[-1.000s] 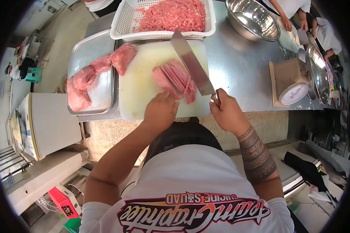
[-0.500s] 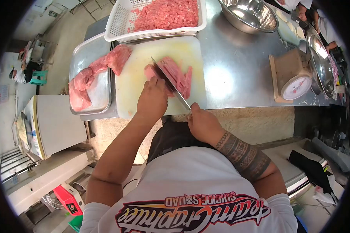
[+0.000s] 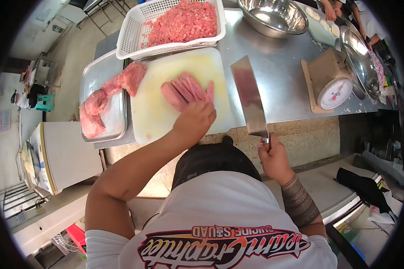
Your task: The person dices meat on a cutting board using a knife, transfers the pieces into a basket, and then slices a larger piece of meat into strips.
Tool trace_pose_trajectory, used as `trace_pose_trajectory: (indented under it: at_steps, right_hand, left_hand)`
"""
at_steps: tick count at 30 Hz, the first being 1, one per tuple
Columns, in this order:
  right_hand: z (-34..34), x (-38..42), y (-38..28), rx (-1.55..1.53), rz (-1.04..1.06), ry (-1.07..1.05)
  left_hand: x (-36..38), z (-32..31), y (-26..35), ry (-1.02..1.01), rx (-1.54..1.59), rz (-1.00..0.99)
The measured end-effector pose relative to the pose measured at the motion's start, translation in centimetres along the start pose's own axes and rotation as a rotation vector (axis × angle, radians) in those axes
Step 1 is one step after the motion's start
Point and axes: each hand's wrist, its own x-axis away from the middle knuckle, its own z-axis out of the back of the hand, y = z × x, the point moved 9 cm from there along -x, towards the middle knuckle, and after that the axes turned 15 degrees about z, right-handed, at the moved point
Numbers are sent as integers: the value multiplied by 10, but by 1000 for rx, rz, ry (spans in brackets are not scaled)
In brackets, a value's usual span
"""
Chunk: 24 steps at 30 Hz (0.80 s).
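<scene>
In my right hand (image 3: 275, 157) is the handle of a cleaver (image 3: 250, 97). Its broad blade points away from me, raised to the right of the white cutting board (image 3: 152, 114). My left hand (image 3: 195, 120) has its fingers curled together on the near end of the sliced raw meat (image 3: 184, 90) on that board; the fingertips are partly hidden. The slices lie side by side, with one thin strip standing apart on the right. Left of the board, a metal tray (image 3: 114, 105) holds larger pieces of raw meat (image 3: 95, 103).
Behind the board is a white perforated basket (image 3: 126, 38) of diced meat (image 3: 184, 23). A steel bowl (image 3: 274, 27) and a dial scale (image 3: 330, 80) stand to the right on the metal table (image 3: 292, 76). Other people's hands (image 3: 331, 10) show at the far right.
The cleaver has come off the meat and swung right with my right hand. My left hand has slid right and nearer to me along the slices. The view has shifted slightly.
</scene>
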Motion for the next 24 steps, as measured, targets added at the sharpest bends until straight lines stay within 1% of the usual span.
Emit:
trace_pose_trajectory:
  at_steps: [1,2,5,6,8,11,14,17,20,23,24]
  right_hand:
    - [-1,0,15,-37,-17,25]
    - [-2,1,26,-75,-33,50]
    - [-2,3,39,-221,-122,112]
    - [-1,3,39,-223,-114,119]
    - [1,4,41,-229,-100,128]
    - [1,5,46,-250,-118,127]
    - [4,4,47,-186,-118,112]
    - [4,1,49,-69,-86,89]
    - [-1,-5,50,-60,-36,70]
    - [-6,-10,48,-81,15,70]
    - [-7,-12,45,-81,26,71]
  left_hand:
    - [-4,-11,7,-14,-55,-56]
    - [-8,-19,14,25,-149,-139]
    - [-18,-48,21,-80,-66,-228]
    - [-23,-47,23,-69,-38,-239]
    - [-32,-45,27,-50,16,-257]
    - [-54,-36,23,-110,65,-164]
    - [-75,-23,5,-191,159,-64]
    - [-71,-35,4,-341,141,-139]
    - [-49,-56,16,-317,23,-287]
    - [-50,-62,18,-298,79,-277]
    - [-53,-63,17,-322,68,-246]
